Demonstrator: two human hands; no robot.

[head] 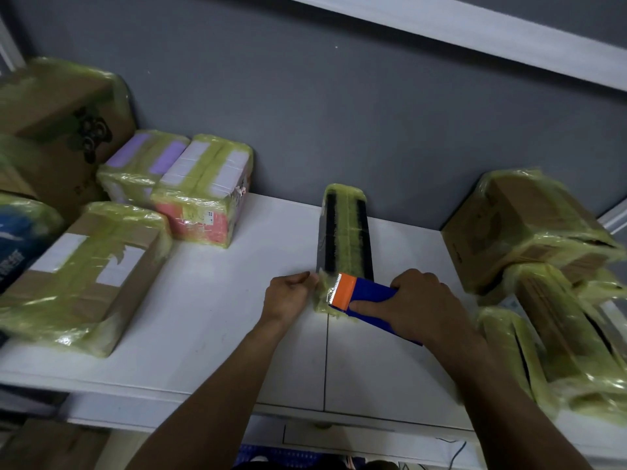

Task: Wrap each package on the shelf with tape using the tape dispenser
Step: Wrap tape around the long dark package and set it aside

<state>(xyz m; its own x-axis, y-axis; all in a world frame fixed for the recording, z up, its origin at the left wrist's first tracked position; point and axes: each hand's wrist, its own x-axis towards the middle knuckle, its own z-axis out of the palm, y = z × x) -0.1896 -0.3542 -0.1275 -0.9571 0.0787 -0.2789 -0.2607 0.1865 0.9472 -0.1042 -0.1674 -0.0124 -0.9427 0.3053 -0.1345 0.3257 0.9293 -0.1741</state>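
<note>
tape (346, 232) runs along the package (330, 239); left hand (288, 295) pinches its near corner to steady it while right hand (419, 300) grips the dispenser (369, 293), probably to cut.

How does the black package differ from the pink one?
The black package is long and narrow; the pink package is blocky. The left hand pinches the black one's near end, beside the dispenser; no hand touches the pink one. Both are wrapped in yellowish tape.
</note>
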